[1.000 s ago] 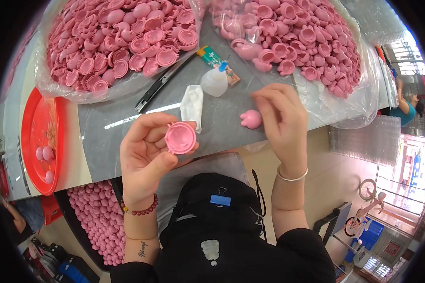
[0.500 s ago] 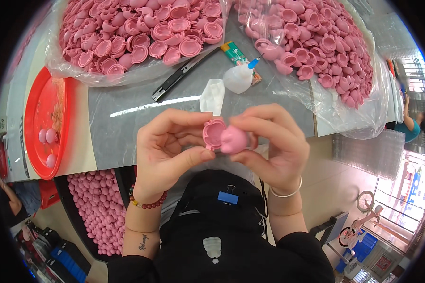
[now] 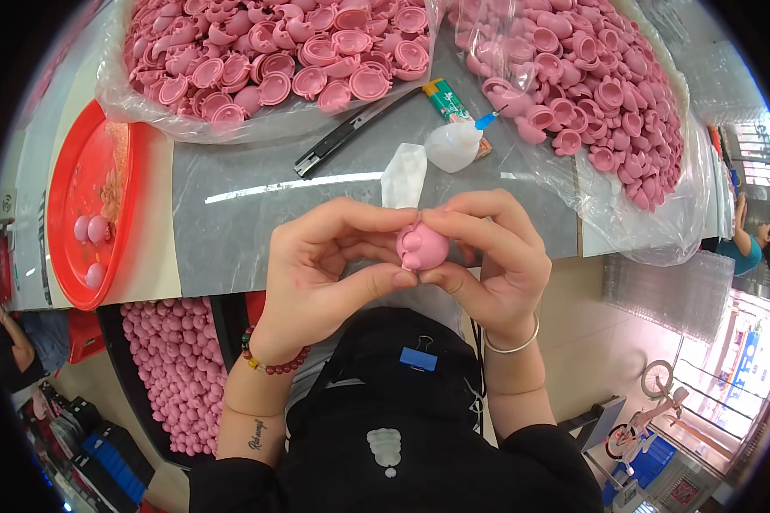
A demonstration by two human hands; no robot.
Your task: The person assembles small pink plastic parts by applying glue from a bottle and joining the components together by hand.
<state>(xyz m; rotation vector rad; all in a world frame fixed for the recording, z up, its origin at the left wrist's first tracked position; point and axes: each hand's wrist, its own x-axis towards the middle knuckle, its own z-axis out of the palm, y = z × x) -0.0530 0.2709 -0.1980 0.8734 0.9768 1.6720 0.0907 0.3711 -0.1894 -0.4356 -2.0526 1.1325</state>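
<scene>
Between my two hands, above the table's near edge, is a small pink plastic ball (image 3: 424, 247) made of two half shells pressed together. My left hand (image 3: 329, 256) pinches its left side with thumb and forefinger. On its other side my right hand (image 3: 494, 252) grips it with thumb and fingertips. Just beyond my hands lie a folded white tissue (image 3: 403, 175) and a small squeeze bottle (image 3: 453, 145) with a blue needle tip. The bottle rests against a green packet (image 3: 446, 99). A black utility knife (image 3: 351, 132) lies to the left of them.
Two clear plastic bags hold heaps of pink half shells, one heap (image 3: 274, 60) at the far left, another (image 3: 603, 94) at the far right. A red tray (image 3: 60, 205) carries several pink balls. Below the table stands a black bin of pink balls (image 3: 169, 376). Other people appear at both sides.
The two half shells, apart and side by side before, are now together as one ball. My hands have come closer together, and the whole view has shifted slightly.
</scene>
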